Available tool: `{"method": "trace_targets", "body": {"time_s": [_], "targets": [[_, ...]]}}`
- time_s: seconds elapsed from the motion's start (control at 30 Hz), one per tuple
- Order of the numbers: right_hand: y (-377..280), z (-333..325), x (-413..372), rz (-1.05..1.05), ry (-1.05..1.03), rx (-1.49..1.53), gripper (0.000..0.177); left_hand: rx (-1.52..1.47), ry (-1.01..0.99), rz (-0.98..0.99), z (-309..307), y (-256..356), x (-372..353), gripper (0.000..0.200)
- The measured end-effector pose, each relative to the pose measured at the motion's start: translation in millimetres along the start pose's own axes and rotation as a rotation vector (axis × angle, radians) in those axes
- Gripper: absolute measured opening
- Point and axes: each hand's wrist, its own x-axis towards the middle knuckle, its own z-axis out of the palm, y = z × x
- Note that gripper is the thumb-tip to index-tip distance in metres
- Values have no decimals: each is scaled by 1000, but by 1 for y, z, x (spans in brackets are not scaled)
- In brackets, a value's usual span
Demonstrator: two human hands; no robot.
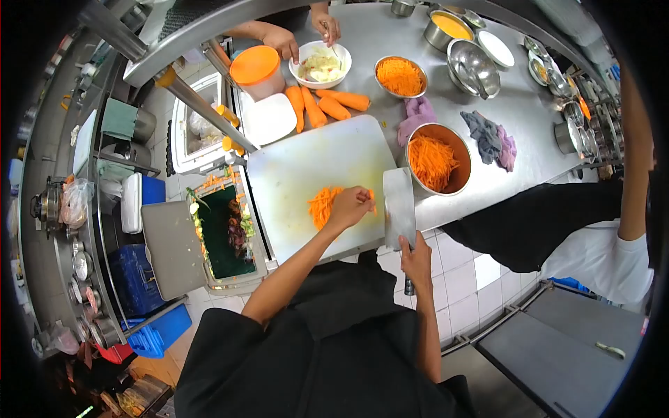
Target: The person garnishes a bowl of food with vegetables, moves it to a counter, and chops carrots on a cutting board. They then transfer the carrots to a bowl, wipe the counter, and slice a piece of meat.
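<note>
My right hand (417,261) grips the handle of a cleaver (399,205), its broad blade held over the right edge of the white cutting board (279,174). My left hand (352,207) is above the board with fingers curled; orange carrot strips (372,200) show at its fingertips. A small pile of cut carrot (322,205) lies just left of that hand, partly hidden by it. Right of the blade stands a metal pot (461,157) with shredded carrot (431,164) inside. Several peeled carrots (313,110) lie beyond the board.
A co-worker's hands (282,43) work at a white bowl (346,78) across the table. An orange-lidded tub (255,67), a bowl of shredded carrot (401,76) and cloths (482,134) are nearby. An open scrap bin (223,279) stands left; another person (599,258) is at right.
</note>
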Motion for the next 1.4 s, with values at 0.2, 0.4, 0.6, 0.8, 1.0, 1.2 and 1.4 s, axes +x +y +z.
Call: {"method": "trace_targets", "body": {"time_s": [0.2,0.4,0.6,0.8,1.0,1.2,1.4], "targets": [[-23,-9,-17,-40,19,-175,27,577,157,47,-2,-3,3,23],[-50,-2,-34,-122,-37,-253,18,593,34,556,-27,-9,11,12],[-59,14,-38,-107,-63,-303,15,776,8,750,-26,-13,24,9],[-62,16,-40,-107,-104,-322,16,842,19,650,-22,-18,22,11],[-53,20,-37,-94,-121,-360,15,797,20,672,-22,-20,23,12],[-50,26,-29,-14,-207,-455,23,860,0,643,-22,-17,22,16],[-48,3,-4,-60,-168,-375,29,865,19,616,-21,-8,22,15]]}}
